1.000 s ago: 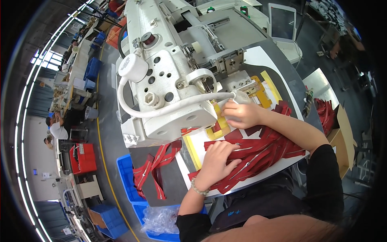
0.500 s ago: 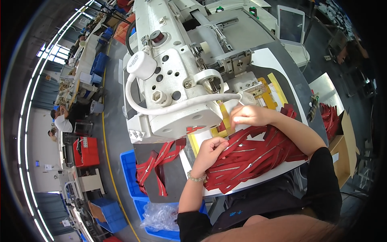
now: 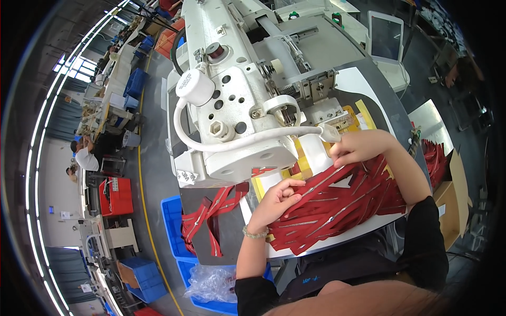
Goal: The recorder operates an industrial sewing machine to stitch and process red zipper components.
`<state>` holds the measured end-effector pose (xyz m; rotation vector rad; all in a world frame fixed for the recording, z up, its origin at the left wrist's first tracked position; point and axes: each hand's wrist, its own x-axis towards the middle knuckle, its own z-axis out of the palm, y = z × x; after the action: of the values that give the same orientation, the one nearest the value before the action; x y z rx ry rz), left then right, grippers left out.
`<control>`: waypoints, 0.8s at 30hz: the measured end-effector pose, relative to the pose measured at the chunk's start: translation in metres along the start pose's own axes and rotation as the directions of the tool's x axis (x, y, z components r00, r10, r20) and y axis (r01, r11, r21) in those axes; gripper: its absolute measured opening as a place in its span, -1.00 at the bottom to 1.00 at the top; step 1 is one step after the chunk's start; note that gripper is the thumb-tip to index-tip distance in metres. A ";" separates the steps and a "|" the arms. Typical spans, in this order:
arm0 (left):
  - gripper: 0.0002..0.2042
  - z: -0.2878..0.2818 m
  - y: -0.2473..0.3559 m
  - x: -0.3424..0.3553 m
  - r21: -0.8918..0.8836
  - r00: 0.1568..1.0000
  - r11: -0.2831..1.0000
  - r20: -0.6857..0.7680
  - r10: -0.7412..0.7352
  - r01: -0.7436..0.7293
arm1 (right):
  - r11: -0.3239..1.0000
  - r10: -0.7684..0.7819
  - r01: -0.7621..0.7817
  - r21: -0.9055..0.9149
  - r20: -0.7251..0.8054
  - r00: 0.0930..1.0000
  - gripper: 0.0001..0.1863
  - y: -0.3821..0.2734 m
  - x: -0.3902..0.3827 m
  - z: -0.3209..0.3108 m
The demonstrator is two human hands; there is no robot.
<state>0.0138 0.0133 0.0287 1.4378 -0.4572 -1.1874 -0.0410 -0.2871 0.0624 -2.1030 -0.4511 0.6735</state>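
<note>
While your left hand (image 3: 271,206) and right hand (image 3: 366,146) pinch one red zipper (image 3: 319,180) between them, on your side of the sewing machine (image 3: 247,158) and over the zipper heap (image 3: 342,216), careful now, because dragging it low could snag others along.

We can't read anything, tbh: tiny print (image 3: 185,84) on the white cap (image 3: 200,91), blue lettering (image 3: 311,279) on the dark apron (image 3: 350,263).

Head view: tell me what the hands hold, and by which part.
The left hand and right hand appear to pinch a red zipper strip toward opposite ends; the exact grip points are partly hidden.
</note>
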 end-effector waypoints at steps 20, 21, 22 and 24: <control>-0.57 0.040 -0.034 0.014 0.999 0.716 -0.005 0.027 0.698 -0.033 | 0.930 0.333 -0.364 -0.050 -0.303 0.893 -0.76 0.040 -0.025 -0.030; -0.49 0.040 -0.037 0.014 1.000 0.738 -0.012 0.006 0.675 0.003 | 0.918 0.343 -0.386 -0.090 -0.311 0.886 -0.77 0.038 -0.026 -0.030; -0.49 0.040 -0.038 0.014 1.000 0.738 -0.013 0.006 0.675 0.003 | 0.903 0.352 -0.409 -0.129 -0.320 0.879 -0.78 0.037 -0.027 -0.030; -0.39 0.042 -0.038 0.013 0.998 0.766 -0.043 -0.008 0.642 0.047 | 0.900 0.354 -0.412 -0.143 -0.312 0.881 -0.79 0.038 -0.028 -0.030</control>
<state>-0.0290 -0.0083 -0.0039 2.5482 -1.3754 0.2752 -0.0420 -0.3422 0.0539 -2.4716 0.0685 0.5535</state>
